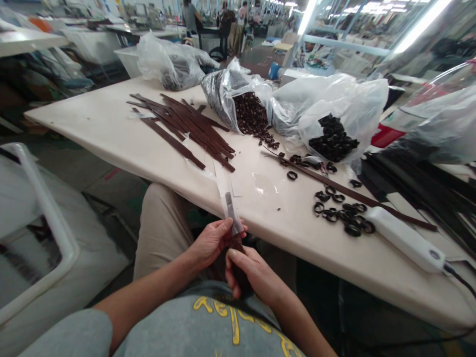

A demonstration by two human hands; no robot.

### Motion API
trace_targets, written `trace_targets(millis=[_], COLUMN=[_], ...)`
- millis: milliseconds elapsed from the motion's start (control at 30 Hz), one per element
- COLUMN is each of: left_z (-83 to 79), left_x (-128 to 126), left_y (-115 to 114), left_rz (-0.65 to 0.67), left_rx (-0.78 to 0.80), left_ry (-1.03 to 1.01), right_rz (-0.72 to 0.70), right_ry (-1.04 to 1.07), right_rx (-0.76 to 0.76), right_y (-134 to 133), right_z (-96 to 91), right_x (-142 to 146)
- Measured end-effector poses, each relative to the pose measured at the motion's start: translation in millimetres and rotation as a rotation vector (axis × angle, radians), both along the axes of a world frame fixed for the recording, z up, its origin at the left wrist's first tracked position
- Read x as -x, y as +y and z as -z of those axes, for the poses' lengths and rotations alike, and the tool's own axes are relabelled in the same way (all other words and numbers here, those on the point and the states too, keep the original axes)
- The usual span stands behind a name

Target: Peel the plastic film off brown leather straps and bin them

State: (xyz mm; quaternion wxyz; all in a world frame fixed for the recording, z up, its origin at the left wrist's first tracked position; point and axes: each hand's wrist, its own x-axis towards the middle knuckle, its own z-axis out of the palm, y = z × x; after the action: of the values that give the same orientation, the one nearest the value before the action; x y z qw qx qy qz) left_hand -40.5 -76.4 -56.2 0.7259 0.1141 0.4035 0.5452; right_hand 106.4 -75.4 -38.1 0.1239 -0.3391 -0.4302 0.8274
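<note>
Just off the table's front edge, my left hand (215, 239) is closed, with its thumb pressing on a strap (233, 218) that shows a grey, shiny face at its upper end. Below it my right hand (251, 271) wraps round the dark brown part of the same strap, near my lap. Thin whitish film or paper (222, 186) lies on the table at the strap's far end. Beyond it is a loose pile of dark brown straps (193, 126). What lies under my fingers is hidden.
A clear bag of small brown pieces (251, 111) spills onto the table (256, 218). Right of it are a bag of black pieces (332, 139), scattered black loops (345, 213), a long brown strip (334, 186) and a corded white device (405, 240). A white-rimmed bin (48, 208) stands left.
</note>
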Motion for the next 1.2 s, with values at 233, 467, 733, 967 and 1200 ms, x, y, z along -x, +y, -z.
trace_targets(millis=[233,467,733,967,1200], left_z=[-2.5,-2.3,-6.3,-16.0,-15.6], left_x=[-4,-10,-6,19,24], left_y=[-4,-8,-15,1,-4], left_rz=[0.039,0.086,0.199,-0.022,-0.093], left_rx=[0.016,0.008,0.01,-0.119,-0.088], left_ry=[0.017,0.017,0.069,0.108,0.058], right_rz=[0.05,0.152,0.164,0.035,-0.008], right_ry=[0.05,0.181,0.118,-0.042,-0.462], right_rx=[0.086,0.242,0.195,-0.282,-0.845], right_y=[-3,-6,0,8,0], right_z=[2.0,3.8,11.9,-2.3,3.2], right_x=[2,4,9,-5,-43])
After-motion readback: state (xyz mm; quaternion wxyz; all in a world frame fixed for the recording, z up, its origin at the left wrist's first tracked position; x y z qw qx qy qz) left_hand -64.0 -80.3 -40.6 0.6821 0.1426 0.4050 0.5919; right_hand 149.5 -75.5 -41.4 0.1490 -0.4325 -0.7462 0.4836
